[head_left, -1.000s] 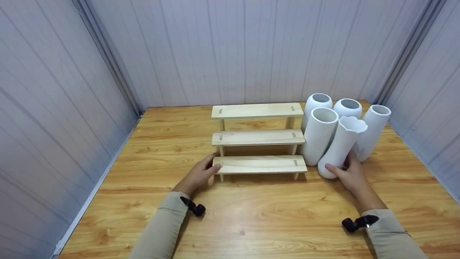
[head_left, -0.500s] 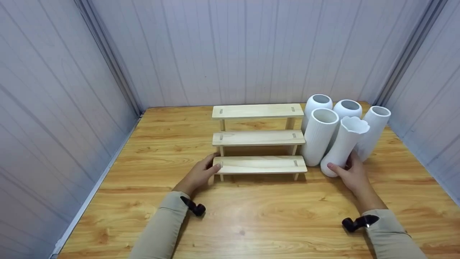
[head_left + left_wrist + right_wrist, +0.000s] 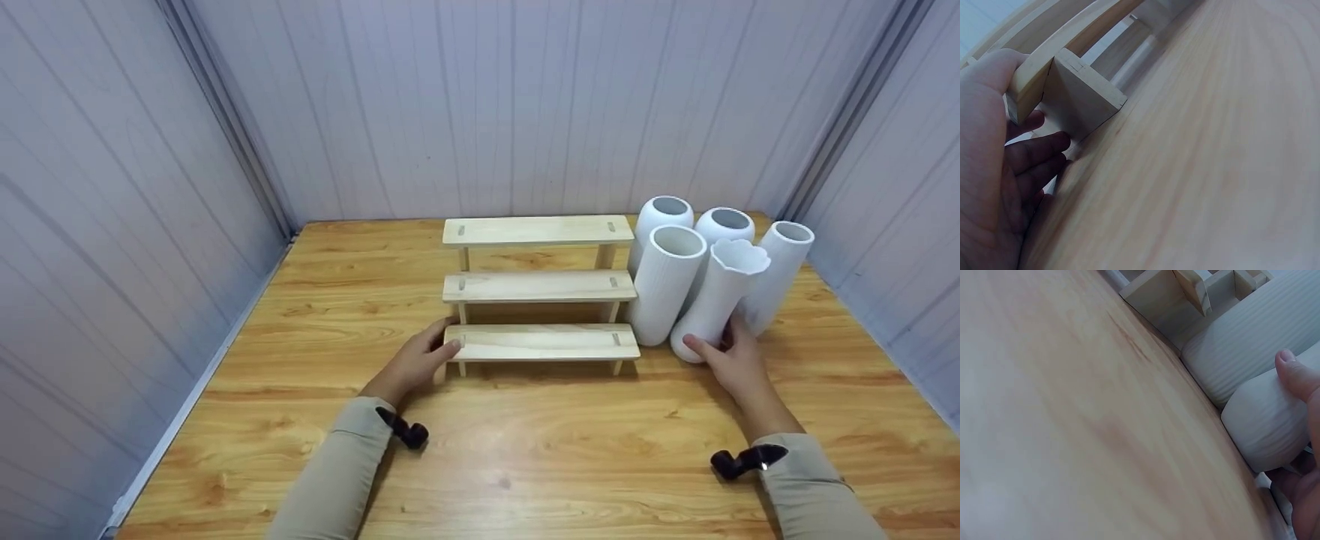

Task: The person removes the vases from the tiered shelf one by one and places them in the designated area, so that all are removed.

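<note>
A three-tier wooden display stand [image 3: 544, 344] stands on the table, its steps rising toward the back wall. My left hand [image 3: 415, 361] grips the left end of its lowest board, the thumb on top and the fingers [image 3: 1044, 151] under the board beside the leg. To the right of the stand, my right hand [image 3: 739, 369] holds a white vase [image 3: 711, 311] with a scalloped rim near its base. The thumb lies on the vase's front and the other fingers go round behind, partly hidden. In the right wrist view the vase's rounded base is right at the tabletop.
A ribbed white cylinder vase [image 3: 665, 289] stands between the stand and the held vase. Behind are two round-mouthed vases, one at the left [image 3: 660, 217] and one at the right [image 3: 724, 221]. A tapered vase [image 3: 780, 274] stands farthest right. Panelled walls [image 3: 510, 105] enclose the table.
The scalloped vase has shifted slightly back and to the right in my right hand, closer to the other vases. My left hand and the stand have stayed put.
</note>
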`<action>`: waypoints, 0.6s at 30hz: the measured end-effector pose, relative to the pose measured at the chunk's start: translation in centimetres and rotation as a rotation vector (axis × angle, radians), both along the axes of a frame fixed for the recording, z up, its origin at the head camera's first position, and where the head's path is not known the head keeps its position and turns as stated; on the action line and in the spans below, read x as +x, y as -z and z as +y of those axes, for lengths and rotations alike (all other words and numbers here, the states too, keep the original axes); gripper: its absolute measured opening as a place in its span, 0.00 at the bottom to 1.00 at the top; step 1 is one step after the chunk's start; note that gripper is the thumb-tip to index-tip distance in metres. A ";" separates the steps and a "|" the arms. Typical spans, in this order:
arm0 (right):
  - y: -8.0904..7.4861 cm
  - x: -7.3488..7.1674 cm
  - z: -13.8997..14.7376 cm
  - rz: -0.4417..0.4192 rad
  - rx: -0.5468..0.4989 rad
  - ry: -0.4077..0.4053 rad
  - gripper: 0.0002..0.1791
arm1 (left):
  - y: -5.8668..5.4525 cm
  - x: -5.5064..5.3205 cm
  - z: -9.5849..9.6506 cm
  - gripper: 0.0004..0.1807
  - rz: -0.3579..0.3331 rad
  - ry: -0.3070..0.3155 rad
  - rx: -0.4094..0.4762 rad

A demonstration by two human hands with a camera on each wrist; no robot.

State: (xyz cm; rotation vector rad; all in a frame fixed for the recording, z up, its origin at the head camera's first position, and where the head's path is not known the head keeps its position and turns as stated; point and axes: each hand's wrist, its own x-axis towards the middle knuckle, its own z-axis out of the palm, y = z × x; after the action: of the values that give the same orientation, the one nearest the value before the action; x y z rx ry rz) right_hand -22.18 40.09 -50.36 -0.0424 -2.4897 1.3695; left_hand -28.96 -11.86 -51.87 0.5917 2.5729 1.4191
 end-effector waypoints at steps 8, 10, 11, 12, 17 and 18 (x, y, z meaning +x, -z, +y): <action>0.0 -0.3 -0.1 0.008 -0.030 -0.016 0.56 | -0.3 0.0 -0.1 0.39 -0.024 -0.003 0.001; 0.0 -0.3 -0.1 0.005 -0.039 -0.017 0.56 | -0.3 -0.1 -0.1 0.38 -0.026 0.002 0.008; 0.0 -0.4 -0.1 0.005 -0.041 -0.016 0.55 | -0.4 -0.1 -0.1 0.38 -0.023 0.005 0.010; 0.0 -0.4 -0.1 0.002 -0.040 -0.015 0.55 | -0.4 -0.1 0.0 0.37 -0.020 0.008 0.013; 0.2 -0.4 0.0 -0.015 -0.006 -0.014 0.57 | -0.3 -0.1 0.0 0.34 -0.014 0.020 0.026; 0.2 -0.3 0.0 -0.017 0.002 -0.016 0.57 | -0.3 -0.1 0.0 0.34 -0.015 0.018 0.028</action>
State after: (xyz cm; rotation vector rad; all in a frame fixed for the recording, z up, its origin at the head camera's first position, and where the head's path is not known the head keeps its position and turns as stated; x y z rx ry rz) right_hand -22.52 40.12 -50.60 -0.0335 -2.5103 1.3792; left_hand -29.03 -11.84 -51.55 0.6045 2.5336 1.4504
